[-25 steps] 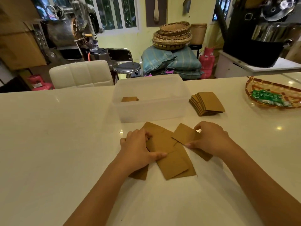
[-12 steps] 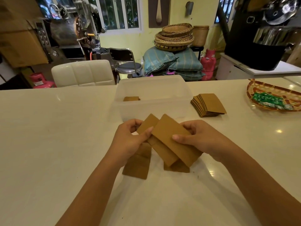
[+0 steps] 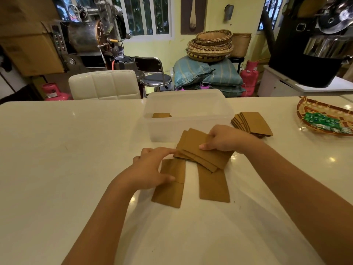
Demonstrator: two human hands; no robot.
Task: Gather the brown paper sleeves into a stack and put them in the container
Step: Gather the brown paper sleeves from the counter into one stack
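Still mid-gathering, I'd say. The right hand is gripping a fanned bunch of sleeves at frame center, just below the container. The left hand is reaching flat, holding nothing, touching a loose sleeve. Another sleeve is lying just right of it. Both probably need collecting next.

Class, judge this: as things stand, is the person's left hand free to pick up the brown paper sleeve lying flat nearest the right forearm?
Probably yes. The left hand rests on another sleeve but grips nothing, and the flat brown paper sleeve lies close beside it, its near part uncovered.
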